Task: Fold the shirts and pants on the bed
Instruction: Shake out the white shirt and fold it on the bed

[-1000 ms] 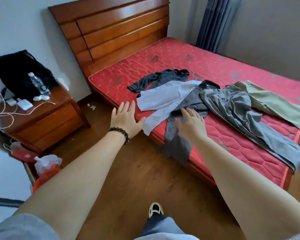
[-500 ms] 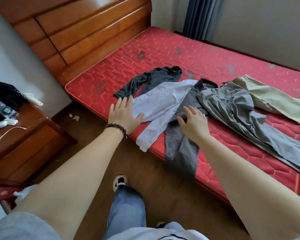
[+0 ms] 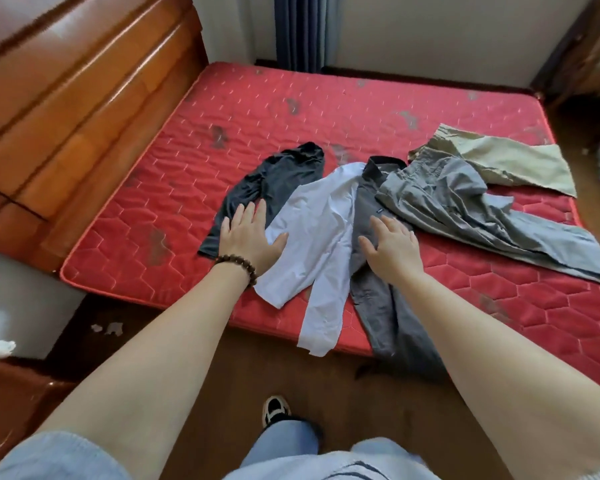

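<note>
Both hands [image 3: 248, 233] have reached forward over the shirts [image 3: 321, 216].

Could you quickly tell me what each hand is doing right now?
Left hand: open, over the white shirt, gripping nothing.
Right hand: open, over the grey shirt.

beaded bracelet [image 3: 238, 268], light-blue sleeves [image 3: 54, 457]

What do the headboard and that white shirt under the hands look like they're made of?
The headboard looks like varnished wood: reddish-brown planks with a glossy glare. The white shirt seems thin woven cloth, maybe cotton, matte and softly creased. The left hand lies open at its edge.
</note>
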`<move>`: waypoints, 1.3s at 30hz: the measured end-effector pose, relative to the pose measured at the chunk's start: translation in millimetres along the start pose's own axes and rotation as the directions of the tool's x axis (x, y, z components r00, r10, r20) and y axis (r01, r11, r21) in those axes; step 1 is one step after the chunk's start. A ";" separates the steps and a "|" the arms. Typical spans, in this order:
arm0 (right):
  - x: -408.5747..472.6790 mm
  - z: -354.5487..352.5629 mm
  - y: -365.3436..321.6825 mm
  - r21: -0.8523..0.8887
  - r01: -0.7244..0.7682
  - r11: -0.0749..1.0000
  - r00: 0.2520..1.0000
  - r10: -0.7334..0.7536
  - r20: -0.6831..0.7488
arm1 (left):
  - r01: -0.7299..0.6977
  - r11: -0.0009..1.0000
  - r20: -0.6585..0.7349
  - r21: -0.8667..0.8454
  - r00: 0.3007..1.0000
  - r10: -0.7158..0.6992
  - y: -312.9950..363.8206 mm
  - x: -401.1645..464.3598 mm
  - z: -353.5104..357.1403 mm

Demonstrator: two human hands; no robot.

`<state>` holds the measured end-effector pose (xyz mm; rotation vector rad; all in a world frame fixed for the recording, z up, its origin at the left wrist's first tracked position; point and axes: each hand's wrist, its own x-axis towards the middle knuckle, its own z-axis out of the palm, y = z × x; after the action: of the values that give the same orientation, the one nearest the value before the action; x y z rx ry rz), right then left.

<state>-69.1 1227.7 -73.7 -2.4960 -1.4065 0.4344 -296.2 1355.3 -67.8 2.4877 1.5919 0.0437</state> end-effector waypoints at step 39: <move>346.2 137.5 19.7 0.035 -0.356 0.934 0.926 0.347 0.148 | -0.277 0.960 0.344 0.051 0.907 0.243 -2.4 397.5 153.6</move>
<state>65.4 1524.4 -255.4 -2.7155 -0.9639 0.7217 -110.6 1693.3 -249.3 2.5910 1.1458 -0.4097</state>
